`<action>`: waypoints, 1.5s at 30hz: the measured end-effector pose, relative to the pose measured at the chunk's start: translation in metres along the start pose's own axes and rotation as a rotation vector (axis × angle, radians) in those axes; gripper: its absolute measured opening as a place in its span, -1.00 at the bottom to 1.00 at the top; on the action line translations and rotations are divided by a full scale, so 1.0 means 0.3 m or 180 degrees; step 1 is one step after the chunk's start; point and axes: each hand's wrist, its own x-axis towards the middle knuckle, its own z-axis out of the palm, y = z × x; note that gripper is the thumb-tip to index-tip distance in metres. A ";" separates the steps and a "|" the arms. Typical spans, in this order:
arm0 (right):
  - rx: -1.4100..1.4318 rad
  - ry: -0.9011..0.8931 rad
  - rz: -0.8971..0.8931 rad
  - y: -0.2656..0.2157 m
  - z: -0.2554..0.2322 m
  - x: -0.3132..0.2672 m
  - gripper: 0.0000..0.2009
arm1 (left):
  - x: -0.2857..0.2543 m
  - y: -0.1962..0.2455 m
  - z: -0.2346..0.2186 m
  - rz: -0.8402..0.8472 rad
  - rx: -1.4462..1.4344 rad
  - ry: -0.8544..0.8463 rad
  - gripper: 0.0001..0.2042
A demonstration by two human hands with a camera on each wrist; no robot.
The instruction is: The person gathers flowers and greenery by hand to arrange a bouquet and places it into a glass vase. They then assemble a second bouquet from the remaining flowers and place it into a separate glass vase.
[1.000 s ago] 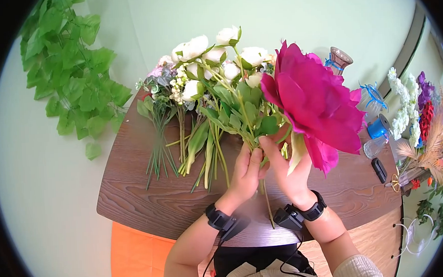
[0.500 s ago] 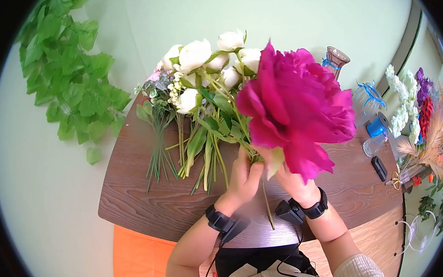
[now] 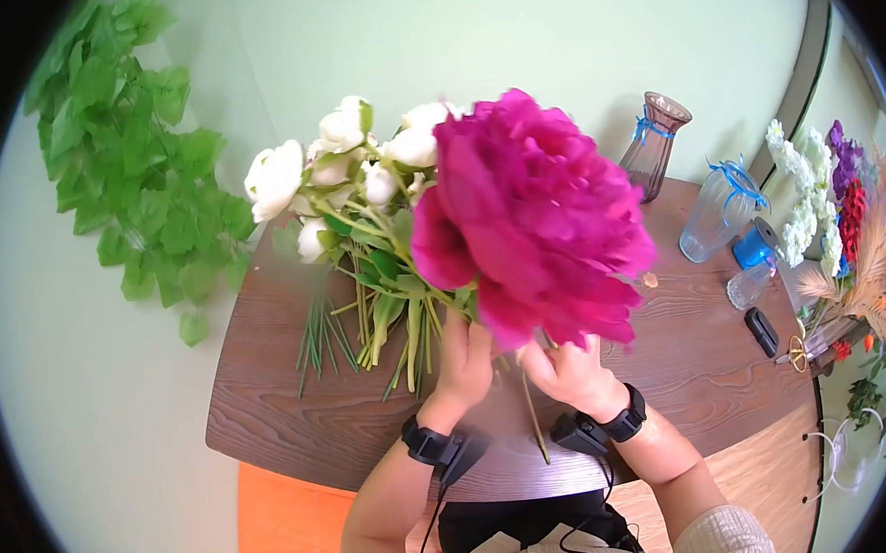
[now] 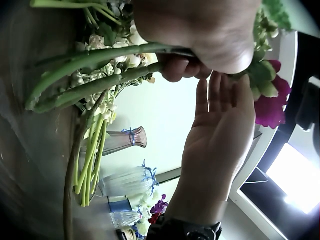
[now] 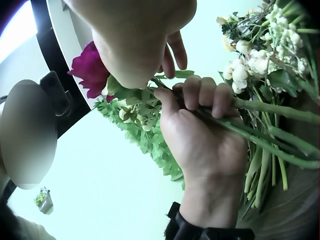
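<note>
My left hand [image 3: 461,366] grips a bunch of green stems [image 4: 90,70], its fingers curled round them in the right wrist view. White peonies [image 3: 276,180] fan out above it to the left. A large magenta peony [image 3: 550,221] leans over both hands and hides their fingertips in the head view. My right hand [image 3: 569,378] is just beneath that bloom, beside the left. In the left wrist view its palm faces the camera, with fairly straight fingers reaching up to the flower's base and the left hand. A long brownish stem [image 3: 534,417] hangs down between the hands.
Loose flower stems [image 3: 397,349] lie on the wooden table [image 3: 290,415] at left. A brown glass vase [image 3: 652,145], a clear vase [image 3: 715,212], a blue ribbon spool [image 3: 755,245] and a black object [image 3: 762,332] stand or lie at right. Green vines [image 3: 143,182] hang on the wall.
The magenta peony and the white peonies have swung left, the magenta bloom now over the hands. My left hand has shifted slightly left and the two hands have drawn apart.
</note>
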 end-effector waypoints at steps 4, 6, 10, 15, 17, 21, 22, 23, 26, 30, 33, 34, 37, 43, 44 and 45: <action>0.0309 -0.0210 0.0829 -0.004 0.024 -0.041 -0.64 | 0.030 -0.010 -0.027 -0.0239 -0.0694 -0.0380 -0.71; 0.0598 -0.0252 0.0970 0.015 0.050 -0.065 -0.63 | 0.043 -0.019 -0.029 -0.0084 -0.1324 -0.0523 -0.66; 0.1435 -0.0933 0.1612 0.029 0.069 -0.097 -0.63 | 0.050 0.025 -0.024 -0.0320 -0.1607 -0.0412 -0.65; 0.2166 -0.1786 0.1885 0.041 0.079 -0.099 -0.73 | 0.065 0.014 -0.029 -0.0031 -0.1762 -0.0729 -0.72; 0.2330 -0.1903 0.2024 0.036 0.067 -0.088 -0.76 | 0.069 0.011 -0.037 -0.0118 -0.1870 -0.0766 -0.71; 0.1840 -0.1912 0.1926 0.054 0.071 -0.111 -0.82 | 0.075 0.013 -0.048 -0.0290 -0.1659 -0.0829 -0.69; 0.1605 -0.1603 0.1527 0.062 0.080 -0.127 -0.83 | 0.079 0.013 -0.048 -0.0280 -0.1540 -0.0769 -0.68; 0.1605 -0.1602 0.1528 0.068 0.088 -0.136 -0.83 | 0.082 0.013 -0.048 -0.0267 -0.1422 -0.0712 -0.66; 0.1041 -0.1357 0.1408 0.074 0.095 -0.143 -0.84 | 0.088 0.004 -0.047 -0.0279 -0.1406 -0.0565 -0.63; 0.0603 -0.1505 0.1440 0.067 0.070 -0.119 -0.85 | 0.098 -0.008 -0.052 0.0189 -0.1086 -0.0778 -0.60; 0.0460 -0.1549 0.1368 0.068 0.075 -0.121 -0.84 | 0.094 -0.004 -0.056 0.0021 -0.1004 -0.0664 -0.59; 0.0398 -0.1545 0.1315 0.069 0.077 -0.123 -0.84 | 0.095 -0.002 -0.060 0.0011 -0.1003 -0.0658 -0.59; 0.0401 -0.1619 0.1398 0.062 0.079 -0.119 -0.84 | 0.097 0.003 -0.067 -0.0264 -0.1773 -0.0471 -0.57; 0.0425 -0.1574 0.1472 0.060 0.084 -0.125 -0.83 | 0.102 -0.004 -0.066 -0.0398 -0.2055 -0.0309 -0.52; 0.0389 -0.1537 0.1540 0.062 0.088 -0.132 -0.83 | 0.101 0.003 -0.064 -0.0444 -0.1950 -0.0207 -0.51; 0.0433 -0.1475 0.1484 0.067 0.095 -0.141 -0.82 | 0.104 0.004 -0.062 -0.0488 -0.1850 -0.0121 -0.49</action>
